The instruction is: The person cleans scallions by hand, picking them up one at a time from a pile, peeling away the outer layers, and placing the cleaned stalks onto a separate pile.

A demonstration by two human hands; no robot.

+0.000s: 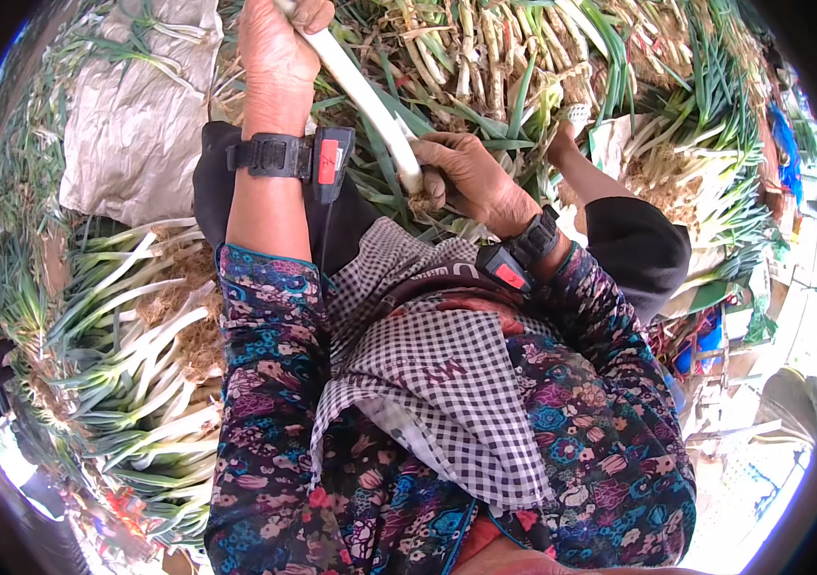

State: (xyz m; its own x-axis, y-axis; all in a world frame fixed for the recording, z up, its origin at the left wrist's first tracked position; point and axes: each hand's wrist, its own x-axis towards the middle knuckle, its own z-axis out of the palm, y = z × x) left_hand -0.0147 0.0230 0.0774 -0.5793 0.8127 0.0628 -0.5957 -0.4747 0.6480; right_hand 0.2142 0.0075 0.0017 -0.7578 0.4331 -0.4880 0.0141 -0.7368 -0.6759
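Note:
A long green onion [356, 88] slants across my lap, its thick white stalk running down to a root end near my right hand. My left hand [279, 43] is wrapped round its upper part at the top edge of the view. Down by the roots, my right hand [471, 177] grips the lower end, with thumb and fingers bent about it. The green leaf end lies beyond the picture's edge. Cut leaves and loose onions [485, 57] cover the ground just past both hands.
Bundled green onions with brown roots lie at the left [155, 355] and right [686, 182]. A pale sack [140, 125] is spread at the upper left. My bare foot in a light sandal [576, 117] rests among the leaves. A checked cloth [437, 374] covers my lap.

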